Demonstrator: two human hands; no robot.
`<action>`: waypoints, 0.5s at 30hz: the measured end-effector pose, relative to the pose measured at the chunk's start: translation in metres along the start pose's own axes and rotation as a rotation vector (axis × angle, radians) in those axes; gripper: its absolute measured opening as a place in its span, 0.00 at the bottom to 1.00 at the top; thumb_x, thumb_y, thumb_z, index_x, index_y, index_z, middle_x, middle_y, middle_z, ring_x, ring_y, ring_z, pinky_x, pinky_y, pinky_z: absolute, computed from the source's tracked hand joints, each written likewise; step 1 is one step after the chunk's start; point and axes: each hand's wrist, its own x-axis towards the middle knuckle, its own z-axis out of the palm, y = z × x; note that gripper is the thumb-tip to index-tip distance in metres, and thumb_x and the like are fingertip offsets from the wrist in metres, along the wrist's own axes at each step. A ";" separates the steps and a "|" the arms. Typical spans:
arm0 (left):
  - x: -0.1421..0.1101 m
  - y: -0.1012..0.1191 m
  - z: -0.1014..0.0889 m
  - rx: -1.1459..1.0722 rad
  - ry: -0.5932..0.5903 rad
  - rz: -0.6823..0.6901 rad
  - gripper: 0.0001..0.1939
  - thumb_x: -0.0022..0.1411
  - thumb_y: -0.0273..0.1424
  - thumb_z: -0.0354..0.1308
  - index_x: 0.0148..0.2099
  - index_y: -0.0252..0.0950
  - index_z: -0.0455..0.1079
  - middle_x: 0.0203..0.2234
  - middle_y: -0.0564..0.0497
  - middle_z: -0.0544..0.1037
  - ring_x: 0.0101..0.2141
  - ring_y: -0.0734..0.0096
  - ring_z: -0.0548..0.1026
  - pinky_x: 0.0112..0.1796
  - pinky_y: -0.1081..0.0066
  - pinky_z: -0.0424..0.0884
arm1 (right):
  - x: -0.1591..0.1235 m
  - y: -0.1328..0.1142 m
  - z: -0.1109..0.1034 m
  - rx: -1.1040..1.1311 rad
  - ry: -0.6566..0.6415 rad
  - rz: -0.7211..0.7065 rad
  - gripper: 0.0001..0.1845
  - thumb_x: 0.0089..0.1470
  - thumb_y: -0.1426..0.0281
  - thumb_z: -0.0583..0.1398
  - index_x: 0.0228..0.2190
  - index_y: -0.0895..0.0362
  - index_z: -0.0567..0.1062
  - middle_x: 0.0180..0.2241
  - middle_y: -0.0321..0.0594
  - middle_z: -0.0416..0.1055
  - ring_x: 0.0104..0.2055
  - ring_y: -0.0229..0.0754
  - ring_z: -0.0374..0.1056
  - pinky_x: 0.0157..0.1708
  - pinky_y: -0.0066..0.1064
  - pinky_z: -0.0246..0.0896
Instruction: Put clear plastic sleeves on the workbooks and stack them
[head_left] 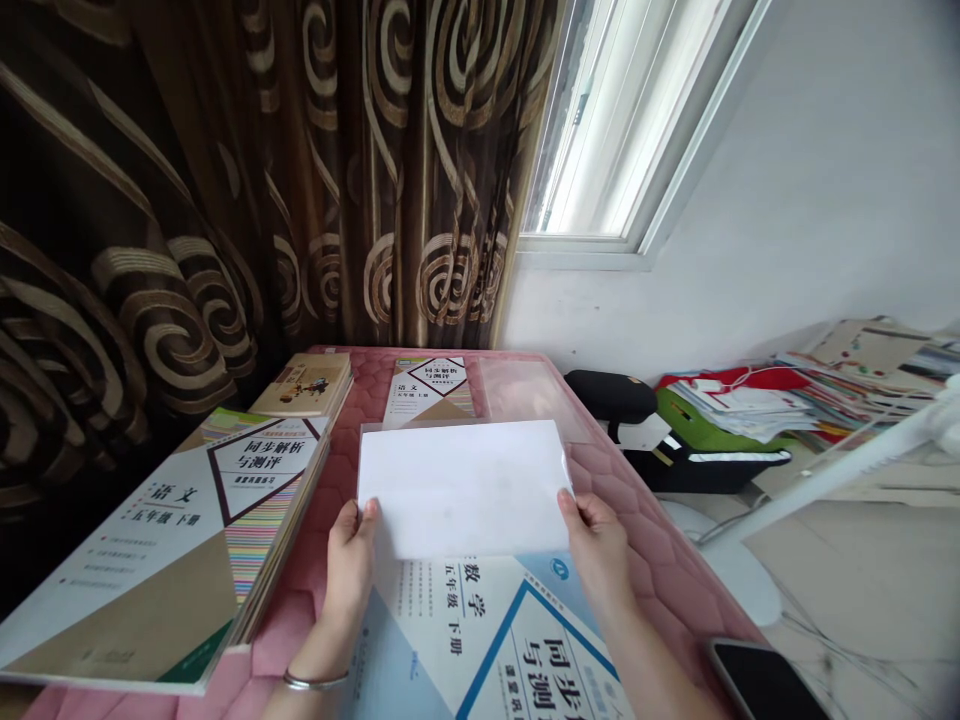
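Observation:
Both my hands hold up a white sheet [465, 490] with a clear plastic edge showing at its top and sides, perhaps a cover. My left hand [352, 550] pinches its left edge, thumb on top; a silver bangle circles that wrist. On the opposite edge, my right hand [598, 540] grips with thumb and curled fingers. Below the sheet lies a blue and white workbook [487, 640], turned sideways and partly hidden by the sheet and my right forearm. Whether the sheet touches the workbook I cannot tell.
At left is a stack of workbooks [187, 540], with brown-covered books [304, 385] behind it. Another workbook [427, 390] and a clear plastic sheet [525, 395] lie farther back on the pink quilted tabletop [645, 490]. A phone [765, 680] sits at the right edge, near a white stand [817, 490].

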 end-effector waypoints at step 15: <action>0.001 -0.003 -0.002 0.053 -0.013 -0.010 0.23 0.53 0.51 0.57 0.34 0.34 0.66 0.26 0.52 0.70 0.28 0.71 0.67 0.29 0.73 0.63 | -0.002 0.002 -0.001 -0.017 -0.016 -0.004 0.21 0.49 0.49 0.58 0.22 0.54 0.69 0.22 0.36 0.67 0.26 0.41 0.60 0.25 0.31 0.55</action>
